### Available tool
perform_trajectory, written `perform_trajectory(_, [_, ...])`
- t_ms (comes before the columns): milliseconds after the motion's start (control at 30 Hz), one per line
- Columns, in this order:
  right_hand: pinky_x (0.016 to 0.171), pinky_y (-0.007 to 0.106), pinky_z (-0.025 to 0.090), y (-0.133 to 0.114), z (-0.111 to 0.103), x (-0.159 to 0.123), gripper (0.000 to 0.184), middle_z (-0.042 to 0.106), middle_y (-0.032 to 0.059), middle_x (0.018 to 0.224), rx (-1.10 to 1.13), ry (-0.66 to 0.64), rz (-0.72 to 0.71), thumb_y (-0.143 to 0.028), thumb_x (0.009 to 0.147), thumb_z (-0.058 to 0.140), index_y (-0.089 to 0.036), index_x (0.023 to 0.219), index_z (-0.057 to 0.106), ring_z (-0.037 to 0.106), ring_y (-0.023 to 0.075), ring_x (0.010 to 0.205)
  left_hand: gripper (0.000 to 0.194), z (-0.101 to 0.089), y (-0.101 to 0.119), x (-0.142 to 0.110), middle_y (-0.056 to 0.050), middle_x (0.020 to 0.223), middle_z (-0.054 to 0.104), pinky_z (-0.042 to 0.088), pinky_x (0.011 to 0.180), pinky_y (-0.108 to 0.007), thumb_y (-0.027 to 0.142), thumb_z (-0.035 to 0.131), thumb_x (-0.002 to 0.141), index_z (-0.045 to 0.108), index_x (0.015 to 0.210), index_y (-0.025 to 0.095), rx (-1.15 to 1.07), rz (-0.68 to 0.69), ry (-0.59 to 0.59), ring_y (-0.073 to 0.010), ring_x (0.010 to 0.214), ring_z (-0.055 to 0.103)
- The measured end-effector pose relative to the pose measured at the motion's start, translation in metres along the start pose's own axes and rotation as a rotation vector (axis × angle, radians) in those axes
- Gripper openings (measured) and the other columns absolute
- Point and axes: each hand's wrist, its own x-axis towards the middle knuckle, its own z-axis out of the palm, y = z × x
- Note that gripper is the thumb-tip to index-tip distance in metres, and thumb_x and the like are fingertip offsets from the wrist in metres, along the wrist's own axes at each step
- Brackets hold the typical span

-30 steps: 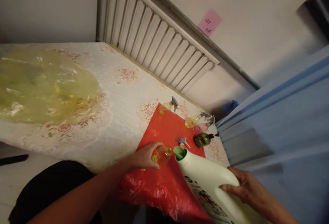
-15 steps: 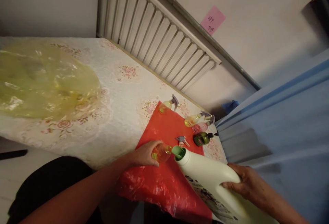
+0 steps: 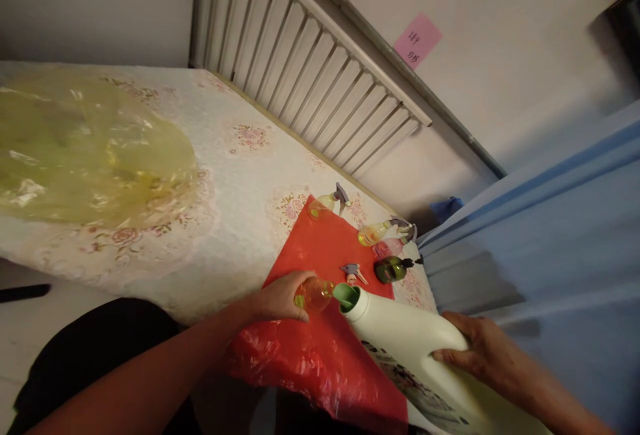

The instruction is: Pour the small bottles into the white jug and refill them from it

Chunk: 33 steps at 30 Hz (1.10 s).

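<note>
My left hand is closed around a small clear bottle with some yellowish liquid at its base. No cap sits on its neck, which points right. By its handle, my right hand grips a big pale green jug, tilted with its mouth to the left. The jug's green pouring spout meets the bottle's mouth; whether liquid flows between them I cannot make out. Just beyond lies a loose grey trigger sprayer head on a red plastic sheet.
Along the back stand spray bottles, one pale, one yellow and one pink, beside a dark green pump bottle. A yellow plastic bag covers the left of the flowered tablecloth. Blue curtain hangs at right.
The jug's spout has moved slightly left, from a small gap to the bottle's mouth. Both hands keep their grips. The view has shifted a little.
</note>
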Motion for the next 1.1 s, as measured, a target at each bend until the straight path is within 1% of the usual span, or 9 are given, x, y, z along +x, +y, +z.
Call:
perform_trajectory(200, [0.06, 0.024, 0.05, -0.009, -0.003, -0.001, 0.035, 0.074, 0.0033, 0.083, -0.046, -0.013, 0.012, -0.053, 0.076, 0.061, -0.02, 0.089, 0.065, 0.068, 0.0235, 0.076, 0.087, -0.002, 0.003, 0.0, -0.011, 0.139, 0.05, 0.034, 0.11, -0.04, 0.024, 0.08, 0.053, 0.044, 0.132, 0.02, 0.018, -0.01, -0.01, -0.0298, 0.128, 0.046])
perform_trajectory(367, [0.059, 0.024, 0.048, -0.014, -0.005, -0.001, 0.034, 0.074, 0.0033, 0.082, -0.085, -0.017, 0.019, -0.052, 0.076, 0.061, -0.02, 0.088, 0.065, 0.067, 0.0224, 0.074, 0.086, -0.001, 0.001, 0.0, -0.009, 0.138, 0.052, 0.037, 0.107, -0.041, 0.024, 0.08, 0.054, 0.044, 0.131, 0.023, 0.003, -0.004, -0.005, -0.0303, 0.127, 0.047])
perform_trajectory(500, [0.058, 0.022, 0.047, -0.016, -0.007, -0.001, 0.033, 0.074, 0.003, 0.082, -0.101, -0.026, 0.023, -0.05, 0.076, 0.06, -0.019, 0.087, 0.064, 0.067, 0.0212, 0.073, 0.086, 0.0, 0.001, 0.0, -0.01, 0.137, 0.052, 0.037, 0.108, -0.041, 0.025, 0.08, 0.053, 0.045, 0.131, 0.021, 0.021, -0.005, -0.006, -0.0303, 0.127, 0.047])
perform_trajectory(600, [0.057, 0.023, 0.046, -0.017, -0.008, -0.001, 0.034, 0.073, 0.0029, 0.08, -0.126, -0.023, 0.018, -0.051, 0.077, 0.059, -0.019, 0.086, 0.064, 0.067, 0.0207, 0.071, 0.086, -0.001, 0.003, -0.001, -0.01, 0.138, 0.051, 0.035, 0.109, -0.042, 0.025, 0.081, 0.053, 0.045, 0.131, 0.022, 0.028, -0.008, -0.006, -0.03, 0.128, 0.046])
perform_trajectory(800, [0.058, 0.023, 0.047, -0.017, -0.01, -0.002, 0.035, 0.074, 0.003, 0.082, -0.126, -0.022, 0.022, -0.053, 0.077, 0.061, -0.02, 0.089, 0.064, 0.067, 0.021, 0.073, 0.085, -0.001, 0.007, -0.001, -0.01, 0.137, 0.052, 0.037, 0.107, -0.043, 0.024, 0.08, 0.053, 0.045, 0.131, 0.022, 0.035, -0.023, 0.004, -0.0312, 0.128, 0.047])
perform_trajectory(900, [0.056, 0.022, 0.047, -0.019, -0.012, -0.002, 0.033, 0.074, 0.0024, 0.082, -0.128, -0.019, 0.018, -0.052, 0.077, 0.061, -0.02, 0.088, 0.064, 0.067, 0.0205, 0.073, 0.084, -0.001, 0.005, -0.001, -0.009, 0.136, 0.053, 0.037, 0.107, -0.043, 0.025, 0.079, 0.053, 0.046, 0.13, 0.024, 0.045, -0.009, 0.005, -0.0306, 0.126, 0.048])
perform_trajectory(1100, [0.057, 0.022, 0.047, -0.021, -0.015, -0.001, 0.033, 0.074, 0.0017, 0.081, -0.165, -0.018, 0.017, -0.052, 0.078, 0.062, -0.02, 0.087, 0.064, 0.067, 0.0202, 0.072, 0.085, 0.001, 0.001, 0.0, -0.009, 0.135, 0.054, 0.038, 0.107, -0.041, 0.028, 0.08, 0.052, 0.046, 0.13, 0.023, 0.042, -0.009, 0.012, -0.0306, 0.125, 0.049])
